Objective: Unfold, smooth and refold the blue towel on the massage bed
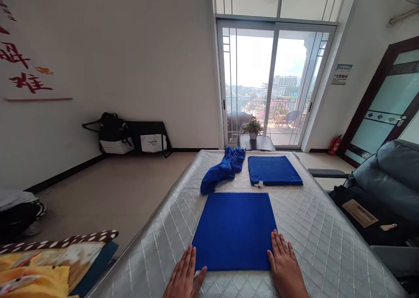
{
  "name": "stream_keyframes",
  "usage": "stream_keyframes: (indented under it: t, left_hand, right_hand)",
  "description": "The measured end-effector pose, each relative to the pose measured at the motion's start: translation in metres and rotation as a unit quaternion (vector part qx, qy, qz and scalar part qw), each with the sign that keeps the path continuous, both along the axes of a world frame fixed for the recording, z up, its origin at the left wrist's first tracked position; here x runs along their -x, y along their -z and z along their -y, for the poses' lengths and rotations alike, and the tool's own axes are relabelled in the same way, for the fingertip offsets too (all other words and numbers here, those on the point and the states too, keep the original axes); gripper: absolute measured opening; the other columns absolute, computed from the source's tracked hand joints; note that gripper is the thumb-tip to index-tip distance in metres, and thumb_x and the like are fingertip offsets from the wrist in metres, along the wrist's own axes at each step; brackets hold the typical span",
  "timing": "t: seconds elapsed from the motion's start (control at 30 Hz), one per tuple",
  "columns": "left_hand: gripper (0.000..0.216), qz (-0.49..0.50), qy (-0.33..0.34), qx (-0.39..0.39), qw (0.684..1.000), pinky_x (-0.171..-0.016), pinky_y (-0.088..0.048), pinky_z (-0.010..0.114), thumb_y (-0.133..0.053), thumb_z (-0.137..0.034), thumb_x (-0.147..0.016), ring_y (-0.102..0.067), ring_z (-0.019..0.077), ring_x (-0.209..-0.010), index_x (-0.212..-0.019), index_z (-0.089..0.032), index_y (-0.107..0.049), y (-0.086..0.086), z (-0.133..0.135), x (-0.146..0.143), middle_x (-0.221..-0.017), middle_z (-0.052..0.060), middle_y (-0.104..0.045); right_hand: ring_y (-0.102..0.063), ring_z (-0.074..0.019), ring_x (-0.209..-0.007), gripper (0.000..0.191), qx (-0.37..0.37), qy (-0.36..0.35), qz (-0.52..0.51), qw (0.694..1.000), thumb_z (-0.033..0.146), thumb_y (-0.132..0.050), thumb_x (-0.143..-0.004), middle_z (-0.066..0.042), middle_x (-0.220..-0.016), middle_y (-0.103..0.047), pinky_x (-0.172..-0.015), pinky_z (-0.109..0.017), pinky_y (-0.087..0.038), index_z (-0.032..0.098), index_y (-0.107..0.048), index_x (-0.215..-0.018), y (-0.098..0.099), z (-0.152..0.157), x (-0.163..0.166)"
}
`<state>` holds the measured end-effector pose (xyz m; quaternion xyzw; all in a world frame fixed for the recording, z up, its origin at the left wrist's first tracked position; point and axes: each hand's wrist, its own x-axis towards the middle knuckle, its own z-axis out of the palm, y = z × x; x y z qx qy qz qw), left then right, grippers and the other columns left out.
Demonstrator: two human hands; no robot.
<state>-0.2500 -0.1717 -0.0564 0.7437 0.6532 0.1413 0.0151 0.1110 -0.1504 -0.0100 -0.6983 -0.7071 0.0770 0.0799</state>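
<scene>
A blue folded cloth (236, 231) lies flat and smooth on the quilted silver mattress (314, 228), close in front of me. At its near left corner rests my left hand (186, 274), fingers stretched out along the edge. My right hand (284, 263) lies flat at the near right edge, fingers extended and the fingertips touching the cloth. Neither hand grips anything. Beyond it on the right sits a second folded blue cloth (274, 170), with a white tag at its near edge. A crumpled blue cloth (225, 169) lies to the left of that one.
Behind the mattress a potted plant (253, 126) stands on a chair (257, 143) before sliding glass doors. A grey armchair (389, 171) flanks the right side. Patterned bedding (49, 267) is at the lower left. Bags (113, 129) lean by the wall.
</scene>
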Motion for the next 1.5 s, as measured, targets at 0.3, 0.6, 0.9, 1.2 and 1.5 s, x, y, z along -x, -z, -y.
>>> stream_keyframes:
  t: [0.3,0.6,0.9,1.2,1.5]
  left_hand:
    - [0.078,0.028,-0.035,-0.013,0.999,-0.116,-0.041,0.052,-0.032,-0.064,-0.098,-0.040,0.0304,-0.146,-0.159,-0.017,-0.021,-0.003,0.005,-0.003,-0.161,0.012,-0.036]
    - [0.069,0.035,0.072,-0.068,0.994,-0.112,-0.047,0.048,-0.035,-0.052,-0.102,-0.043,0.0283,-0.144,-0.159,-0.027,-0.005,-0.019,-0.003,-0.050,-0.162,0.008,-0.035]
    - [0.070,0.021,0.315,-0.063,0.947,-0.119,-0.037,0.042,-0.028,-0.055,-0.103,-0.032,0.0235,-0.150,-0.161,-0.021,-0.010,-0.050,-0.049,-0.208,-0.164,0.009,-0.031]
    - [0.067,-0.010,0.202,-0.037,0.979,-0.121,-0.034,0.047,-0.024,-0.055,-0.104,-0.029,0.0243,-0.152,-0.160,-0.021,-0.007,-0.026,-0.073,-0.149,-0.166,0.009,-0.027]
    - [0.068,-0.023,0.037,-0.110,0.993,-0.120,-0.034,0.050,-0.023,-0.053,-0.104,-0.035,0.0268,-0.149,-0.160,-0.022,-0.003,0.013,-0.076,-0.007,-0.164,0.012,-0.033]
  right_hand:
    - [-0.012,-0.0216,-0.154,0.061,-0.004,-0.012,0.026,1.000,0.043,-0.018,-0.103,-0.001,-0.166,-0.016,-0.125,-0.047,-0.014,0.017,-0.023,-0.159,-0.008,0.005,-0.005]
    - [-0.019,-0.0270,-0.151,0.064,0.023,-0.027,0.003,0.999,0.058,-0.026,-0.101,0.001,-0.163,-0.020,-0.123,-0.055,-0.023,0.027,-0.031,-0.156,0.031,0.020,-0.017]
    - [-0.019,-0.0280,-0.151,0.061,0.019,-0.043,0.005,0.999,0.053,-0.030,-0.101,0.000,-0.162,-0.021,-0.124,-0.054,-0.021,0.025,-0.037,-0.154,0.034,0.021,-0.015]
    - [-0.019,-0.0296,-0.151,0.070,0.014,-0.034,-0.015,0.999,0.065,-0.024,-0.100,-0.001,-0.162,-0.019,-0.123,-0.053,-0.024,0.024,-0.033,-0.156,0.039,0.019,-0.018]
    - [-0.018,-0.0283,-0.152,0.070,0.020,-0.025,-0.009,0.999,0.066,-0.021,-0.100,0.001,-0.163,-0.018,-0.123,-0.054,-0.022,0.025,-0.028,-0.157,0.035,0.021,-0.019]
